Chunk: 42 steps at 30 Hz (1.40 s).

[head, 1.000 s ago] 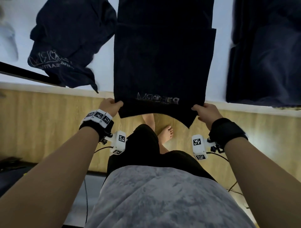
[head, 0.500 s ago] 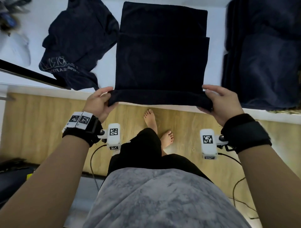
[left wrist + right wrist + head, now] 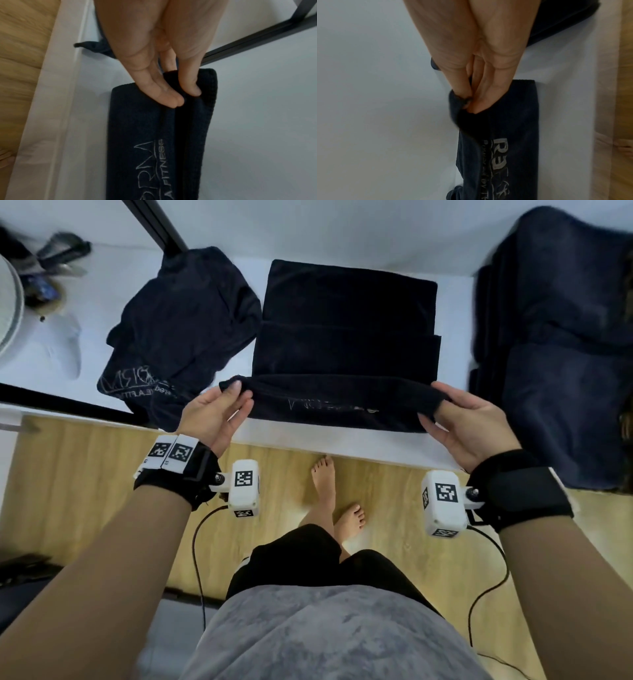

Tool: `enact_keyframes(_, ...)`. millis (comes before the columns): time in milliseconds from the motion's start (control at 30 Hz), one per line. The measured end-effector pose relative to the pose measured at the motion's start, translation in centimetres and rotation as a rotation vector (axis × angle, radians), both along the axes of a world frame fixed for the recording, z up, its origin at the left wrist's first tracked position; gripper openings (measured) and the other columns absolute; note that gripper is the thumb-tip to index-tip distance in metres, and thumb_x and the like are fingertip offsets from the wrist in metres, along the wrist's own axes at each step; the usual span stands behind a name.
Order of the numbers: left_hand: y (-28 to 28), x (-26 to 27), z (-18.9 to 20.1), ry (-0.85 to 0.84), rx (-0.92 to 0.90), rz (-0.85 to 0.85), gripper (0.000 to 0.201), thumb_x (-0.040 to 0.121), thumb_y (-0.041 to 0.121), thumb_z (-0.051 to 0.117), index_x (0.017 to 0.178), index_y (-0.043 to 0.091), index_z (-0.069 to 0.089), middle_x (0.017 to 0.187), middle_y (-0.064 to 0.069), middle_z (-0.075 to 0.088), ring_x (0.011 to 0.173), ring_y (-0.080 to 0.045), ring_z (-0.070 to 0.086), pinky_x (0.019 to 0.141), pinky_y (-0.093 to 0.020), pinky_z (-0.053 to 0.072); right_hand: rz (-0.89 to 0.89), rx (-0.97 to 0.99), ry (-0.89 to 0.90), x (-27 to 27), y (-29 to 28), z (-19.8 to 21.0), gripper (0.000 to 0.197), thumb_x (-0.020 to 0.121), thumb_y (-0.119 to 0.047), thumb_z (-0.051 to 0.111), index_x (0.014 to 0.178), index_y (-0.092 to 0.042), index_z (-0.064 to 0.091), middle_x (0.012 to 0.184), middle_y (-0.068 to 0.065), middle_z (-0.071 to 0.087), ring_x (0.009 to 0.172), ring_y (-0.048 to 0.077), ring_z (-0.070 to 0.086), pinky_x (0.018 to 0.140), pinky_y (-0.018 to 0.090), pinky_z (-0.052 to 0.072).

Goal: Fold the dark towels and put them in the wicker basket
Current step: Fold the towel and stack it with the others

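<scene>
Two hands pinch folded towel (image 3: 346,344) edge | crumpled towel (image 3: 178,337) left (logo showing) | stack (image 3: 555,354) right

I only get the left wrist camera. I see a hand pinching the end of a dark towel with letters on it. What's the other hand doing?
Observer: The right hand pinches the opposite end of the same towel.
Operator: Is the whole towel up in the air?
Observer: No, only the near edge is lifted. The rest lies flat in layers on the white table.
Operator: Are there more towels?
Observer: Yes, a crumpled dark towel with pale lettering lies to the left.
Operator: And on the right?
Observer: A pile of dark cloth sits at the table's right end.
</scene>
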<state>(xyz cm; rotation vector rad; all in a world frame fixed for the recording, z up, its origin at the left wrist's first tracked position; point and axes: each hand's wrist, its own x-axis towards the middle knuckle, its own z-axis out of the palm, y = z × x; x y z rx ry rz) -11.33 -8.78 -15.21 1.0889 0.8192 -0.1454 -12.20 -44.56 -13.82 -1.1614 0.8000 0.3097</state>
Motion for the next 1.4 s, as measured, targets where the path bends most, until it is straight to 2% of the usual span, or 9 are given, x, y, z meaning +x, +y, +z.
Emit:
enact_keyframes(200,0.0,4.9,0.2,0.018,0.228,-0.081,0.020,0.081,0.031,0.079,0.077,0.020,0.063,0.070,0.003,0.060,0.070,-0.010,0.061,0.070,-0.026,0.056,-0.093,-0.075,0.014,3.9,0.4,0.6,0.027,0.088,-0.025,0.073,0.104,-0.005,0.064,0.089,0.012,0.076,0.087,0.024,0.075,0.068,0.027,0.059)
enact_keyframes(367,-0.2,10.2,-0.1,-0.008,0.325,-0.122,0.030,0.083,0.026,0.075,0.062,0.025,0.053,0.073,0.006,0.055,0.071,-0.008,0.054,0.075,-0.024,0.053,0.009,-0.361,0.041,7.6,0.2,-0.3,0.019,0.085,-0.036,0.074,0.074,-0.020,0.071,0.060,-0.004,0.066,0.052,0.008,0.059,0.057,0.025,0.050)
enact_keyframes(567,-0.4,16.4,-0.8,-0.051,0.236,-0.164,0.045,0.081,0.013,0.070,0.049,0.025,0.043,0.069,0.000,0.049,0.072,-0.015,0.052,0.079,-0.033,0.046,0.060,-0.684,0.028,12.2,0.0,-1.8,0.017,0.069,-0.047,0.066,0.062,-0.033,0.072,0.060,-0.016,0.058,0.072,0.004,0.058,0.080,0.026,0.050)
enact_keyframes(800,-1.5,22.6,-2.9,-0.080,0.450,-0.246,0.034,0.086,0.023,0.071,0.059,0.021,0.052,0.072,-0.010,0.049,0.072,-0.023,0.048,0.072,-0.038,0.045,0.067,-0.909,0.066,18.5,-0.1,-4.4,0.025,0.074,-0.042,0.055,0.060,-0.023,0.061,0.053,-0.014,0.055,0.072,0.012,0.054,0.071,0.022,0.040)
enact_keyframes(900,-1.9,24.4,-4.2,-0.053,0.694,-0.387,0.015,0.090,0.026,0.067,0.089,0.011,0.070,0.092,-0.010,0.069,0.088,-0.022,0.064,0.091,-0.039,0.054,0.208,-0.945,0.125,20.5,-0.1,-6.0,0.019,0.082,-0.036,0.057,0.077,-0.020,0.066,0.078,-0.005,0.068,0.088,0.018,0.062,0.078,0.022,0.043)
enact_keyframes(1000,-2.2,25.7,-5.4,0.017,0.900,-0.529,0.030,0.092,0.029,0.064,0.110,0.006,0.069,0.108,-0.006,0.070,0.103,-0.020,0.065,0.098,-0.031,0.049,0.344,-0.945,0.157,21.8,-0.3,-7.2,0.023,0.083,-0.032,0.065,0.102,-0.021,0.069,0.108,-0.001,0.070,0.104,0.018,0.063,0.087,0.020,0.041)
enact_keyframes(1167,-2.9,27.3,-6.0,0.122,1.018,-0.732,0.019,0.087,0.036,0.068,0.091,0.017,0.069,0.088,0.002,0.067,0.087,-0.017,0.065,0.079,-0.027,0.049,0.356,-0.959,0.109,23.4,-0.6,-8.0,0.027,0.079,-0.044,0.075,0.094,-0.024,0.065,0.098,-0.003,0.065,0.089,0.011,0.058,0.081,0.018,0.039)
enact_keyframes(1300,-3.7,28.0,-6.3,0.022,1.132,-0.762,0.018,0.081,0.033,0.073,0.090,0.017,0.074,0.083,0.006,0.066,0.077,-0.010,0.059,0.070,-0.022,0.045,0.367,-1.004,0.101,24.5,-0.6,-8.3,0.023,0.081,-0.042,0.073,0.093,-0.022,0.069,0.100,-0.002,0.069,0.097,0.015,0.063,0.084,0.018,0.040)
enact_keyframes(1400,-4.1,28.3,-6.6,-0.033,1.161,-0.773,0.016,0.075,0.028,0.079,0.086,0.018,0.074,0.105,0.007,0.058,0.087,-0.004,0.053,0.075,-0.012,0.039,0.387,-1.027,0.146,24.7,-0.6,-8.3,0.015,0.079,-0.035,0.070,0.089,-0.023,0.068,0.097,-0.002,0.068,0.092,0.014,0.060,0.081,0.017,0.038)
